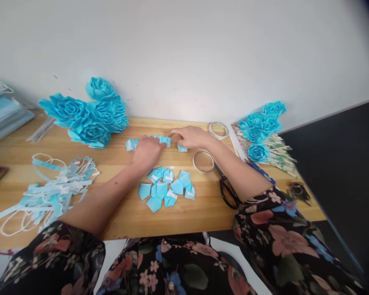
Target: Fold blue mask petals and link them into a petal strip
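My left hand (pixel 147 152) lies palm down on a row of small blue folded pieces (pixel 131 144) at the far side of the wooden table (pixel 117 213); its fingers are curled over them. Just to its right, my right hand (pixel 189 136) has its fingertips pressed on the same row, next to another blue piece (pixel 182 148). A loose pile of blue petal pieces with white tape strips (pixel 167 189) lies nearer to me, below both hands.
Finished blue paper roses (pixel 86 112) sit at the back left, more roses on sticks (pixel 260 131) at the right. Two tape rolls (pixel 203 161) (pixel 218 129), black scissors (pixel 227 190), cut mask straps and strips (pixel 49 188), and stacked masks (pixel 3 114) are around.
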A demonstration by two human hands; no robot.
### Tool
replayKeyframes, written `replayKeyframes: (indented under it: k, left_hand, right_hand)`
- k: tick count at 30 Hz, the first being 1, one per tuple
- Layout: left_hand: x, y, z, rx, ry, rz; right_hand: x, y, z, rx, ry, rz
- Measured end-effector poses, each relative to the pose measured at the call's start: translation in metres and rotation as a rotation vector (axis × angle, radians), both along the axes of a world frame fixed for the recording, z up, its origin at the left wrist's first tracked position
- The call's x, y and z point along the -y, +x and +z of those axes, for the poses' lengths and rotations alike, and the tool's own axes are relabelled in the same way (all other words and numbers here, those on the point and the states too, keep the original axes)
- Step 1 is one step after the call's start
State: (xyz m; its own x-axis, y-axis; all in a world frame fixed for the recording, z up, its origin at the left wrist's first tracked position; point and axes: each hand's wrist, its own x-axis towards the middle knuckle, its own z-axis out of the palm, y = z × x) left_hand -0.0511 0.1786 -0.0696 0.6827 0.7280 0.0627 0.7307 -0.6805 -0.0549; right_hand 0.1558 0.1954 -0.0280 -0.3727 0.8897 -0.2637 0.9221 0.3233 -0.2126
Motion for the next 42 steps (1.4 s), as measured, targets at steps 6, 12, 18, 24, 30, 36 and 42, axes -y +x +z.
replayKeyframes:
  k: [6, 12, 18, 24, 30, 36, 42]
  left_hand:
    - [0.001, 0.001, 0.002, 0.014, -0.027, 0.001]
    - [0.002, 0.001, 0.001, 0.023, -0.008, -0.008]
    - [0.003, -0.001, -0.001, 0.002, 0.043, -0.03]
    - [0.001, -0.003, -0.007, 0.066, 0.04, -0.033]
    - [-0.005, -0.008, -0.01, 0.245, 0.013, 0.019]
    - [0.0, -0.008, -0.008, 0.256, 0.003, 0.032]
    - [0.004, -0.004, -0.009, 0.097, -0.036, 0.017]
  right_hand:
    - [-0.007, -0.003, -0.001, 0.042, -0.017, 0.019]
    - [-0.007, -0.006, 0.001, 0.054, -0.038, 0.034]
    - [-0.006, -0.013, 0.003, 0.109, -0.075, 0.003]
    - [-0.004, -0.017, 0.003, 0.121, -0.098, -0.025]
    - [-0.001, -0.019, 0.003, 0.082, -0.107, -0.038]
    - [0.0, -0.02, 0.004, 0.086, -0.115, -0.042]
    - [-0.004, -0.016, -0.004, 0.076, -0.087, -0.001]
